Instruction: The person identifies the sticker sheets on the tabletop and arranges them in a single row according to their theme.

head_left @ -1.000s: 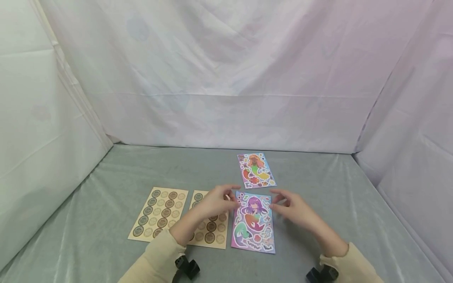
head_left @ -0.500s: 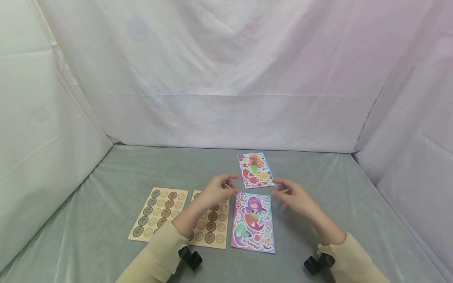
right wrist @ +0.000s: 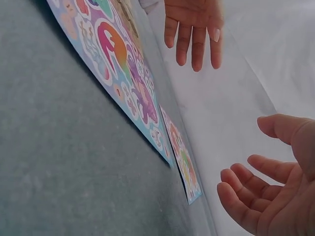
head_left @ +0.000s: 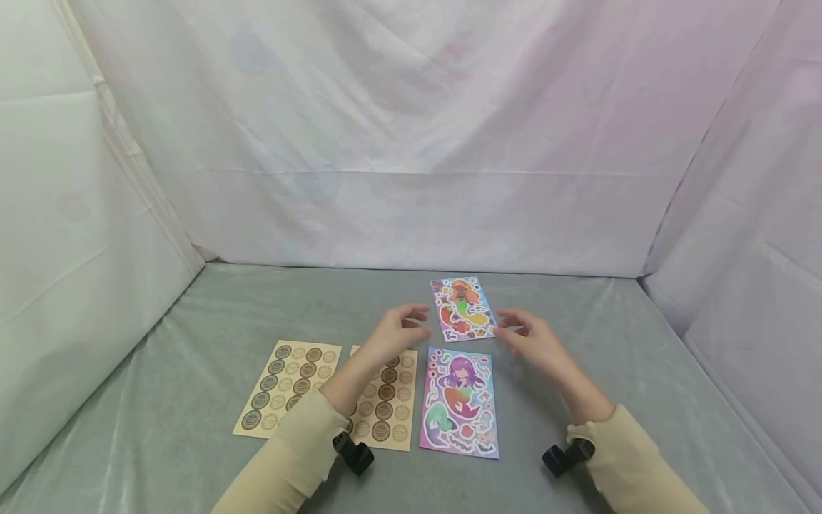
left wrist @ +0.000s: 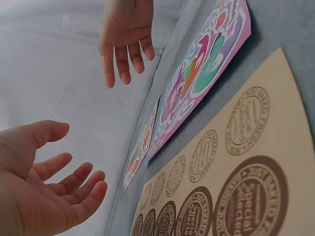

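Two mermaid sticker sheets lie one behind the other. The nearer sheet (head_left: 459, 403) shows a purple-haired mermaid; the farther sheet (head_left: 464, 310) shows an orange-haired one with a green and yellow tail. My left hand (head_left: 394, 332) hovers left of the farther sheet, its fingers loosely bent and holding nothing. On the other side, my right hand (head_left: 529, 339) is beside that sheet's lower right corner, also with relaxed fingers; whether a fingertip touches the corner I cannot tell. In the wrist views both palms face each other above the table.
Two tan sheets of round brown seal stickers lie to the left: an outer sheet (head_left: 289, 385) and an inner sheet (head_left: 385, 410), partly covered by my left forearm. Grey cloth (head_left: 193, 371) covers the table. White curtains (head_left: 411, 143) hang behind and along both sides.
Both hands have moved away from me, from beside the nearer mermaid sheet to beside the farther one. The sheets lie almost where they were.
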Tool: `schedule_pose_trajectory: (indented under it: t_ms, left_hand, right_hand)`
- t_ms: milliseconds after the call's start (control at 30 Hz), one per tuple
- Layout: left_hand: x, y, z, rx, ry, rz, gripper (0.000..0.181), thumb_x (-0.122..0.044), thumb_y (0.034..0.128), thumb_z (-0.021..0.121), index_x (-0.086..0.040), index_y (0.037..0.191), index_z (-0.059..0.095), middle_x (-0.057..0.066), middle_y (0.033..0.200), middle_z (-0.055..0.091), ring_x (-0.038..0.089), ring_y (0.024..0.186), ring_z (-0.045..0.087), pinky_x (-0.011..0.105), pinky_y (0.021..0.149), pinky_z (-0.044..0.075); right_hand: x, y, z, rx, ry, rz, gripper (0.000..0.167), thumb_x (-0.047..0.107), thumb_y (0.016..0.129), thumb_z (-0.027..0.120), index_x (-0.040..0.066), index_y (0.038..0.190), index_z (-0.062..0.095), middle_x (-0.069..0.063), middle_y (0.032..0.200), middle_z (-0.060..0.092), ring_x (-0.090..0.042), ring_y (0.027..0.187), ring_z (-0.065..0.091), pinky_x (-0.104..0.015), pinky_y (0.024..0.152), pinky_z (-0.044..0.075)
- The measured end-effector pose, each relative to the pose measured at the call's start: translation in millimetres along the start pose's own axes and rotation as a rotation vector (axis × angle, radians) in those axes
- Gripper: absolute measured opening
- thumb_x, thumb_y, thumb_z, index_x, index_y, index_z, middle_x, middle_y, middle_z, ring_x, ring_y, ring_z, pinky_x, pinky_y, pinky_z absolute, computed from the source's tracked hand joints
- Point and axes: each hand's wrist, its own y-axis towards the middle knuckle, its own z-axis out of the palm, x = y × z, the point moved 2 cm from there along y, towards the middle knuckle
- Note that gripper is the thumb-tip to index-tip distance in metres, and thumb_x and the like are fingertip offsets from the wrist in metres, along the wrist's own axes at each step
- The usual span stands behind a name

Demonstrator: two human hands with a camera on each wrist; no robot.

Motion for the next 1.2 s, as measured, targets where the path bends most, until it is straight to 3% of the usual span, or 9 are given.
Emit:
schedule_pose_trajectory:
  t_ms: [267,567,733,1200]
  left_hand:
    - [2.0,14.5,1.4,-0.044,-0.033,-0.041,0.049,-0.011,0.0877,0.066,-0.003,0.134,0.053,0.015,0.126,0.057,0.032,0.114,0.055,0.04,0.088,0.051]
    - [6.5,29.9,5.4,-0.083,-0.043,-0.072,0.055,-0.01,0.0863,0.068,-0.003,0.138,0.049,0.018,0.13,0.054,0.034,0.118,0.052,0.045,0.095,0.047]
    - [8.9,36.0,7.8,-0.102,-0.041,-0.088,0.056,-0.01,0.0858,0.068,-0.003,0.138,0.048,0.02,0.131,0.054,0.036,0.119,0.052,0.047,0.096,0.045]
    - [18.4,52.6,8.8,-0.132,-0.145,-0.158,0.061,-0.013,0.0867,0.068,-0.006,0.142,0.044,0.02,0.136,0.049,0.037,0.123,0.048,0.046,0.098,0.043]
  right_hand:
    - [-2,15.6,-3,-0.005,-0.013,0.024,0.053,0.028,0.094,0.061,0.003,0.139,0.047,-0.019,0.129,0.053,-0.035,0.113,0.052,-0.046,0.085,0.049]
    - [-12,32.7,-5,0.014,0.023,0.07,0.063,0.039,0.092,0.063,0.008,0.143,0.042,-0.018,0.142,0.043,-0.038,0.128,0.04,-0.059,0.101,0.034]
    - [-16,41.0,-4,0.024,0.043,0.083,0.065,0.038,0.092,0.063,0.007,0.145,0.04,-0.019,0.145,0.039,-0.039,0.131,0.037,-0.059,0.103,0.032]
    - [-25,57.8,0,0.027,0.067,0.113,0.061,0.026,0.095,0.061,0.005,0.146,0.036,-0.023,0.147,0.035,-0.042,0.133,0.032,-0.056,0.104,0.033]
